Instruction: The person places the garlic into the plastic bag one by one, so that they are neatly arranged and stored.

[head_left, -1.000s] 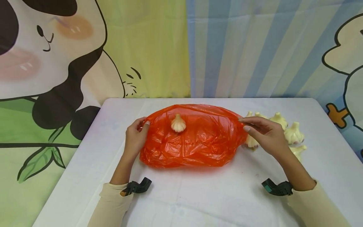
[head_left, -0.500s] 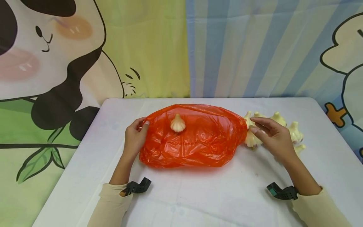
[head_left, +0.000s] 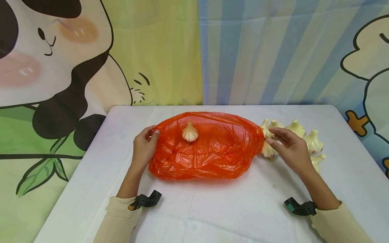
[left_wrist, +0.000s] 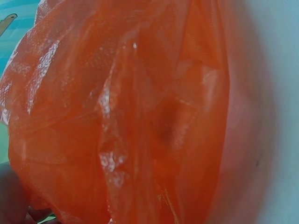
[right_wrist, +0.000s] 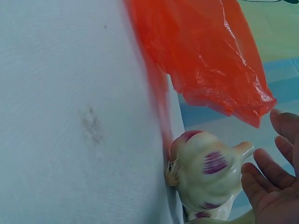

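Observation:
A thin, see-through red plastic bag (head_left: 212,148) lies spread on the white table. My left hand (head_left: 144,148) pinches its left edge between thumb and fingers; in the left wrist view the bag's wrinkled plastic (left_wrist: 126,121) fills most of the picture. Within the bag's outline shows one pale garlic bulb (head_left: 190,132), stem pointing away from me. At the bag's right end is my right hand (head_left: 292,148), its fingers loosely bent and holding nothing. The right wrist view has its fingers (right_wrist: 266,168) beside a purple-streaked garlic bulb (right_wrist: 208,168), with a fingertip right at the bag's corner.
Several more garlic bulbs (head_left: 313,141) stand and lie on the right of the table (head_left: 194,209), around and behind my right hand. A patterned cloth backdrop (head_left: 243,50) hangs behind the table's far edge. Each wrist carries a black camera (head_left: 301,206).
My right hand has let go of the bag's right edge and drawn off to the right, then come slightly back left. The left hand keeps its pinch and the bag lies nearly unmoved.

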Demonstrator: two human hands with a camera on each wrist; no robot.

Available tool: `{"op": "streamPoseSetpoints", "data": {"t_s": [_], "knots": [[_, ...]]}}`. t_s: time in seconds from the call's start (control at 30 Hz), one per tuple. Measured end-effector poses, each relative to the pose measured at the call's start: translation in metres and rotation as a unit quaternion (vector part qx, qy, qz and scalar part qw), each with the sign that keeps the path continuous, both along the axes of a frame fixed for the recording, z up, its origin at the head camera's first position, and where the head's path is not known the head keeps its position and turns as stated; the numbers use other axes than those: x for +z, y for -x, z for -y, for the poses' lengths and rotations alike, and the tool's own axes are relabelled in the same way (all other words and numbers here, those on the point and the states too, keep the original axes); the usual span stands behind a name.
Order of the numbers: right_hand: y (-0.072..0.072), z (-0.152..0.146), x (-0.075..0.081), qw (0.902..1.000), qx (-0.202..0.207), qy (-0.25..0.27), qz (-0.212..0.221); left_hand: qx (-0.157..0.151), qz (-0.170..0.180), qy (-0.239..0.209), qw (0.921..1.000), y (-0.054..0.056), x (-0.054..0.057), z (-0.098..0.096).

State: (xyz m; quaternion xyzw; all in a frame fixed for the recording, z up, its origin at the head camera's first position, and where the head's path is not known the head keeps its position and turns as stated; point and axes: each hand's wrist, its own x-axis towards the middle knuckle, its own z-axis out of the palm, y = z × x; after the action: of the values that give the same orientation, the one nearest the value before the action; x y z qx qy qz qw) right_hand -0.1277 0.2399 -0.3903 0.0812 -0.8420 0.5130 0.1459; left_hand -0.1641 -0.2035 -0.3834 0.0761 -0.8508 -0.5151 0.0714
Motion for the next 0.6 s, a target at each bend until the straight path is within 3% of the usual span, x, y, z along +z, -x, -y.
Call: {"op": "streamPoseSetpoints", "data": {"t_s": [0.2, 0.6], "knots": [[0.0016, -0.0022, -0.0047, 0.9993, -0.009, -0.035, 0.005, -0.001, 0.0, -0.004, 1.0, 0.0005, 0.0, 0.0], [0.005, -0.0068, -0.0079, 0.993, 0.029, -0.111, -0.031, -0.003, -0.002, 0.0, 1.0, 0.0, 0.0004, -0.0002]]}}
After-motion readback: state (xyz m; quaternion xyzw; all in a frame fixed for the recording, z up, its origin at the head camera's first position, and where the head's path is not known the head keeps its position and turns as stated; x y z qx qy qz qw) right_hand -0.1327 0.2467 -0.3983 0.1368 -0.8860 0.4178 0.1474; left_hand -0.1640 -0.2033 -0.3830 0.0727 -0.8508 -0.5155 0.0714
